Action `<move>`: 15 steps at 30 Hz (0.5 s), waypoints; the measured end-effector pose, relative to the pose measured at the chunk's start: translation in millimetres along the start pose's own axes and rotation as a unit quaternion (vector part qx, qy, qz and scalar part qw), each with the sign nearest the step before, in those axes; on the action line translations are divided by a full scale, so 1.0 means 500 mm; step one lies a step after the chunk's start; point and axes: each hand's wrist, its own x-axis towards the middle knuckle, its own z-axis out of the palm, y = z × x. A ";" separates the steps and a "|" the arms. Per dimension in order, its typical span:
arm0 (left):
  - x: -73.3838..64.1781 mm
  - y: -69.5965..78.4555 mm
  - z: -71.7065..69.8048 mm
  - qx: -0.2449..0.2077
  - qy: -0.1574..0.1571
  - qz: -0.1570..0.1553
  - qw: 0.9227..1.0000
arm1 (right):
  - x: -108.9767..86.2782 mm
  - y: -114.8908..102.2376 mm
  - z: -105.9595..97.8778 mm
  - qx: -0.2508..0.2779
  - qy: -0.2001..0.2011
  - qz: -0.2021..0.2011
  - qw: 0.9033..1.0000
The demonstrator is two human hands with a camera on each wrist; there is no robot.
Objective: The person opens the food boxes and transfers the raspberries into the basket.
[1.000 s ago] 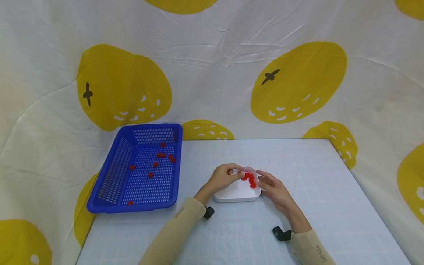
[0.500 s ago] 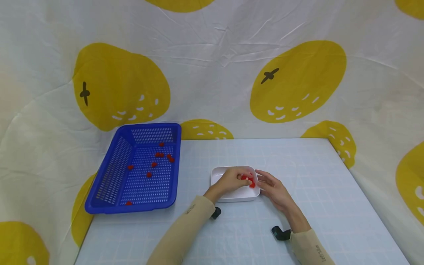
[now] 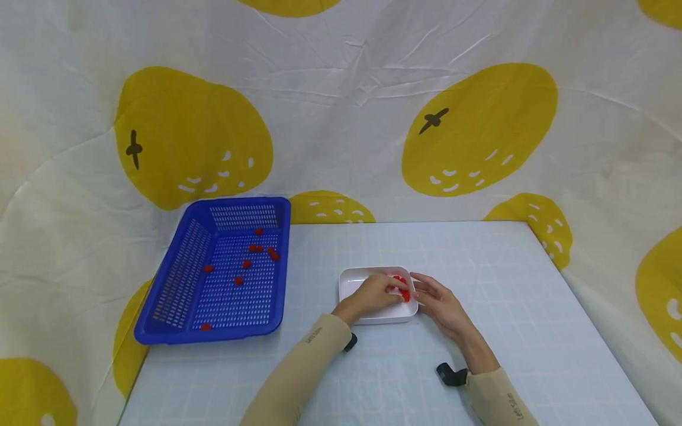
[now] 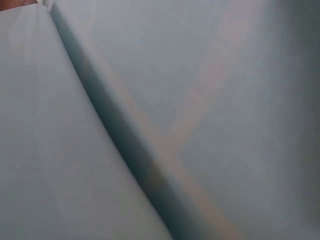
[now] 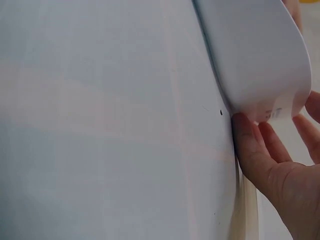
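Observation:
A shallow white tray stands near the middle of the table, with small red pieces gathered at its right end. Reaching over its front rim, my left hand has bent fingers and thumb down among those pieces. I cannot tell whether it pinches one. The fingers of my right hand rest against the tray's right end from outside, loosely bent. In the right wrist view, thumb and fingertips touch the white end wall. The left wrist view mostly catches the tray's side.
To the left, a blue perforated basket holds several scattered red pieces. The table has a pale checked cover. Behind it hangs a white cloth printed with yellow fruit.
My left hand has moved right and down, from over the tray's middle into the red pieces. The right hand has stayed at the tray's end. The head view has shifted slightly.

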 end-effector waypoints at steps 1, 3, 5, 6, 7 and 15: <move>0.001 0.001 0.001 0.011 -0.001 0.003 1.000 | 0.000 0.000 0.000 0.001 -0.001 0.000 1.000; 0.002 0.003 0.002 0.040 -0.003 0.008 0.999 | 0.000 0.001 0.000 0.002 0.000 0.000 1.000; 0.002 0.006 0.003 0.070 -0.006 0.011 0.997 | 0.000 0.001 0.000 0.004 0.000 0.000 1.000; 0.002 0.008 0.004 0.087 -0.011 0.014 0.996 | 0.001 0.002 0.000 0.004 0.002 0.000 1.000; 0.002 0.009 0.005 0.101 -0.015 0.014 0.995 | 0.001 0.002 0.000 0.004 0.004 0.000 1.000; 0.000 0.012 0.009 0.147 -0.032 0.007 0.989 | 0.003 0.005 0.000 -0.003 0.010 0.001 1.000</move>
